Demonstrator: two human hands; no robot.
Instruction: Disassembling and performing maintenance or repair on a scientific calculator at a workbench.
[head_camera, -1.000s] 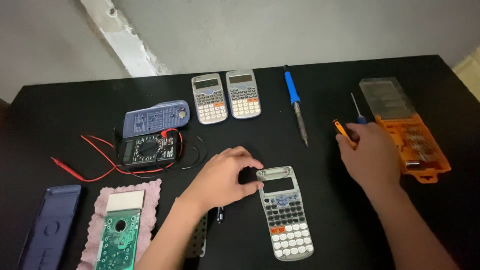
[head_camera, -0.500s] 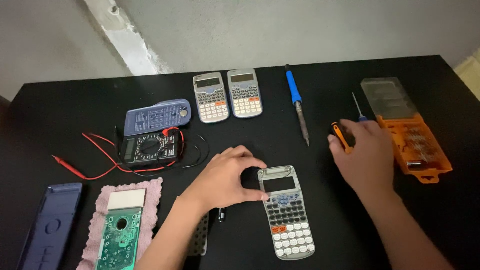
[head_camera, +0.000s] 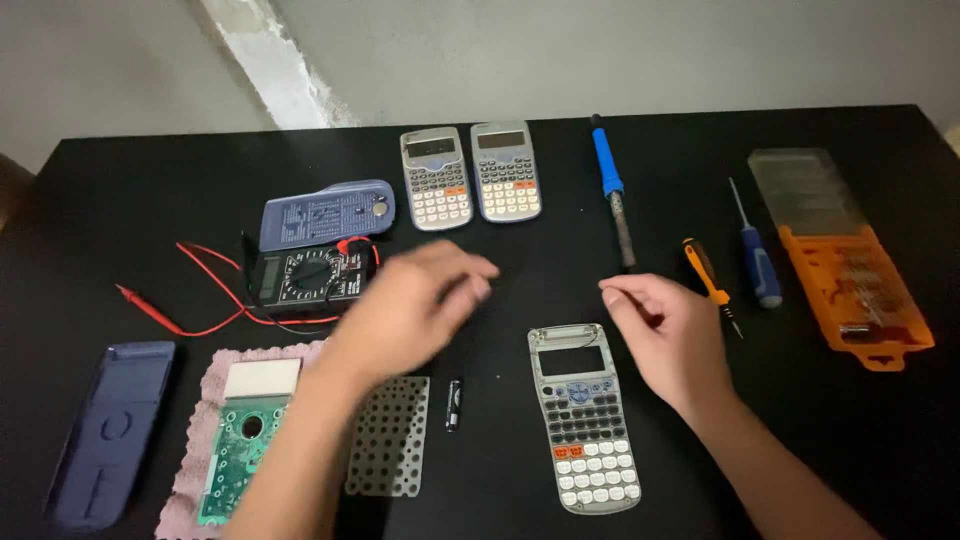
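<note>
A black worktop (head_camera: 850, 440) stands before a pale wall. The left hand (head_camera: 415, 300) is blurred and hovers with loose fingers, its grip released and empty; under its wrist lie a grey key mat (head_camera: 390, 435) and a small black battery (head_camera: 453, 403). The right hand (head_camera: 665, 335) pinches its fingertips together, but whether they grasp anything I cannot tell. Between both grips lies the scientific calculator (head_camera: 583, 420), just beside the right hand.

At frame centre we see a calculator (head_camera: 583, 418) on the worktop (head_camera: 880, 440), a battery (head_camera: 453, 403) left of it, two calculators (head_camera: 471, 176) above, a multimeter (head_camera: 310, 276) upper left, screwdrivers (head_camera: 735, 268) right.
</note>
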